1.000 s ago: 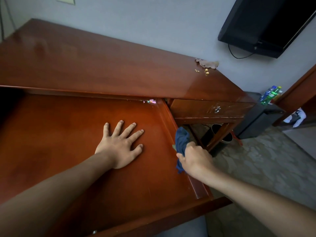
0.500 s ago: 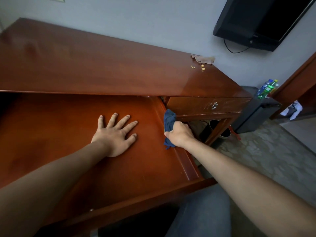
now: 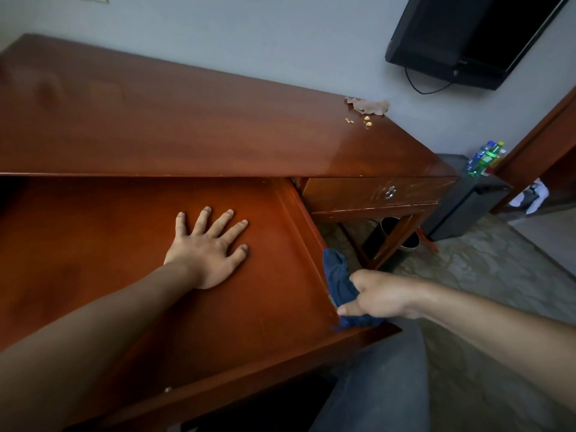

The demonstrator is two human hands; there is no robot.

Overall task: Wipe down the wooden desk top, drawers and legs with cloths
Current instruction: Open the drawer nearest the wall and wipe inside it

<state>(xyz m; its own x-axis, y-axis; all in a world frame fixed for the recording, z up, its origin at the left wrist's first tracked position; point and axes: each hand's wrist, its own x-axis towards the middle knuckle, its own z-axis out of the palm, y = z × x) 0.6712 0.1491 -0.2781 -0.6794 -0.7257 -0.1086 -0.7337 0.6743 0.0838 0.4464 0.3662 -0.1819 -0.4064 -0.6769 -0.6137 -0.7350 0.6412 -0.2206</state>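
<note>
A reddish-brown wooden desk [image 3: 187, 120] stands against the grey wall, with its wide middle drawer [image 3: 93, 260] pulled far out. My left hand [image 3: 208, 251] lies flat, fingers spread, on the drawer's bare bottom. My right hand [image 3: 383, 296] grips a dark blue cloth [image 3: 338, 282] against the outer face of the drawer's right side wall, near its front corner. A smaller drawer [image 3: 374, 193] with a metal ring pull sits closed to the right. The desk's right leg [image 3: 396, 235] slants down below it.
Crumbs [image 3: 366, 120] and a crumpled brown scrap [image 3: 369, 105] lie at the top's far right corner. A dark bin [image 3: 392, 241] stands under the desk, a black cabinet [image 3: 464, 207] with bottles [image 3: 484, 157] beside it. A TV [image 3: 473, 35] hangs on the wall. My grey-clad leg [image 3: 374, 385] is below the drawer.
My right hand has slid the blue cloth along the drawer's right side, from near the desk front back toward me to the front corner. My left hand has stayed flat in place.
</note>
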